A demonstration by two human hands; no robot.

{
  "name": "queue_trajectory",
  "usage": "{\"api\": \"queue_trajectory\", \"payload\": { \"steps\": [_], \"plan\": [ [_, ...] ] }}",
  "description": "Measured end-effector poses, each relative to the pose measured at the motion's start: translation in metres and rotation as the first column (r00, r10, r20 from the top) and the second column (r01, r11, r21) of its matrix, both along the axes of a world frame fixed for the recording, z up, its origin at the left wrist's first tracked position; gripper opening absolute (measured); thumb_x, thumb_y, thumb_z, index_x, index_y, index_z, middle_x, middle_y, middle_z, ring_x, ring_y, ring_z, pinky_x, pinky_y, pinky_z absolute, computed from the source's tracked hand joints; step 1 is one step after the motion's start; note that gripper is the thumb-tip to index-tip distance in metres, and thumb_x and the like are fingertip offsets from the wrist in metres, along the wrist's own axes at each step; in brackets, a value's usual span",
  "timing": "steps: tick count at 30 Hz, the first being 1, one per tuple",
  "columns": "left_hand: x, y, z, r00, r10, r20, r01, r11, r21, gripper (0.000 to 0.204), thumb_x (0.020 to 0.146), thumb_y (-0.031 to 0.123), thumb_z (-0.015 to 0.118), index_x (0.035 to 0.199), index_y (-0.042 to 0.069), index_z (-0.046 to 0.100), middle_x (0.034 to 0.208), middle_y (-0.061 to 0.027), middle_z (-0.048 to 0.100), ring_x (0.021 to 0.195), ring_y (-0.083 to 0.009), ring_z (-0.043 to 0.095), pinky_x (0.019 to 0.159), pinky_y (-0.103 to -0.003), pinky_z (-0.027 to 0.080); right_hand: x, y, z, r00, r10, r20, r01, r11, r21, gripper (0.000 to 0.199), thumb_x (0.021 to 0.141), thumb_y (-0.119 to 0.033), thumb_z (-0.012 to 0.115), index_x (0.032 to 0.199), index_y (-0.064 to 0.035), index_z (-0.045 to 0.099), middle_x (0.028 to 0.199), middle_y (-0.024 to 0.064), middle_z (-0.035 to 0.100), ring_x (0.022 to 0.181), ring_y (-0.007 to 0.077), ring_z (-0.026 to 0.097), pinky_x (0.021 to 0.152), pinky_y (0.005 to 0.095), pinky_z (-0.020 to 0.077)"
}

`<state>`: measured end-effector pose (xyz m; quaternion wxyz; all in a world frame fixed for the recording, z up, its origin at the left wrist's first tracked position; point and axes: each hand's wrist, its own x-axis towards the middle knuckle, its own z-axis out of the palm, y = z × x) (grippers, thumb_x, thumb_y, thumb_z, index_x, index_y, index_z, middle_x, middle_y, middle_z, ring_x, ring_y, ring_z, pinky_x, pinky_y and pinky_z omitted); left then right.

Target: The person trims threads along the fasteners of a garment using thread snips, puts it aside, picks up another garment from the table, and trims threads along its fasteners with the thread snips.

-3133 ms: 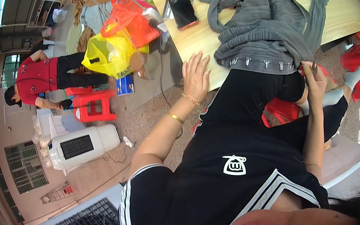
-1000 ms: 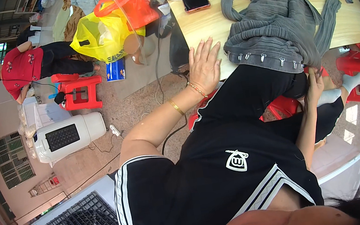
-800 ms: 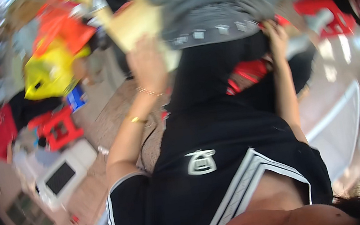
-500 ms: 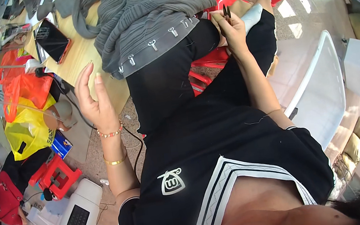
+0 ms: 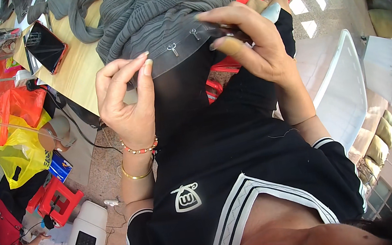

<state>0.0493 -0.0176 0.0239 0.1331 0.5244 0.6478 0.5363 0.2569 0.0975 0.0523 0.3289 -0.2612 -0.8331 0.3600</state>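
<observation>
A grey pleated fabric lies heaped over the table edge and my lap. Along its near edge runs a sheer grey band with small silver metal hooks. At the band's left end, my left hand is closed, thumb and fingertips pinching the edge. My right hand is at the band's right end, index finger and thumb apart around it. Dark-bladed thread snips, plain in the earlier frame, are now mostly hidden; a dark blurred part shows inside the right hand.
A phone lies on the wooden table at left. Red and yellow plastic bags hang beside it, with a cable running past. Red stools stand lower left and upper right. Another person in red is at far left.
My right hand has come nearer, from beside my knee to the band's right end. The left hand has moved up and right from open air and closed on the band's edge.
</observation>
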Motion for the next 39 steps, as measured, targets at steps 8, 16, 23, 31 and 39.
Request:
{"api": "queue_trajectory", "payload": {
  "steps": [8,16,23,31,39],
  "plan": [
    [-0.005,-0.004,-0.004,0.912,-0.072,0.403,0.068,0.997,0.025,0.011,0.084,-0.006,0.069,0.095,-0.002,0.071,0.094,-0.0075,0.063,0.087,-0.0129,0.059,0.077,-0.023,0.048,-0.029,0.003,0.019,0.975,0.127,0.182,-0.158,0.973,0.166,0.040,0.076,-0.010,0.078,0.115,-0.0080,0.071,0.083,0.0058,0.057,0.068,0.0161,0.055,0.058,0.0284,0.0431],
    [-0.021,-0.006,-0.008,0.920,-0.087,0.382,0.101,0.995,-0.016,0.012,0.084,-0.005,0.071,0.095,-0.003,0.071,0.096,-0.0076,0.064,0.088,-0.0121,0.059,0.078,-0.023,0.047,-0.044,0.001,0.037,0.927,0.071,0.369,-0.182,0.943,0.278,0.027,0.075,-0.018,0.076,0.101,-0.0111,0.072,0.082,0.0044,0.057,0.074,0.0242,0.063,0.059,0.0363,0.0486],
    [-0.019,-0.003,-0.007,0.899,-0.085,0.430,0.084,0.996,0.021,0.008,0.085,-0.003,0.071,0.093,-0.003,0.071,0.095,-0.0066,0.064,0.087,-0.0112,0.058,0.077,-0.022,0.046,-0.052,0.002,0.047,0.899,0.071,0.432,-0.232,0.914,0.333,0.018,0.073,-0.017,0.075,0.089,-0.0096,0.072,0.080,0.0042,0.057,0.076,0.0237,0.065,0.059,0.0362,0.0501],
    [-0.018,-0.004,-0.005,0.886,-0.065,0.460,0.073,0.997,0.001,0.007,0.085,-0.002,0.070,0.092,-0.003,0.071,0.095,-0.0060,0.063,0.085,-0.0107,0.057,0.075,-0.022,0.045,-0.060,0.004,0.040,0.907,0.082,0.414,-0.256,0.886,0.387,0.010,0.073,-0.018,0.073,0.080,-0.0096,0.072,0.076,0.0029,0.058,0.074,0.0233,0.066,0.056,0.0358,0.0499],
    [-0.017,-0.004,0.002,0.893,-0.044,0.449,0.056,0.998,-0.013,0.004,0.088,-0.001,0.067,0.091,-0.003,0.070,0.094,-0.0078,0.063,0.087,-0.0124,0.058,0.079,-0.024,0.047,-0.055,0.006,0.039,0.922,0.079,0.380,-0.236,0.891,0.388,0.009,0.074,-0.017,0.072,0.079,-0.0092,0.072,0.076,0.0035,0.059,0.074,0.0234,0.066,0.056,0.0354,0.0497]
  ]
}}
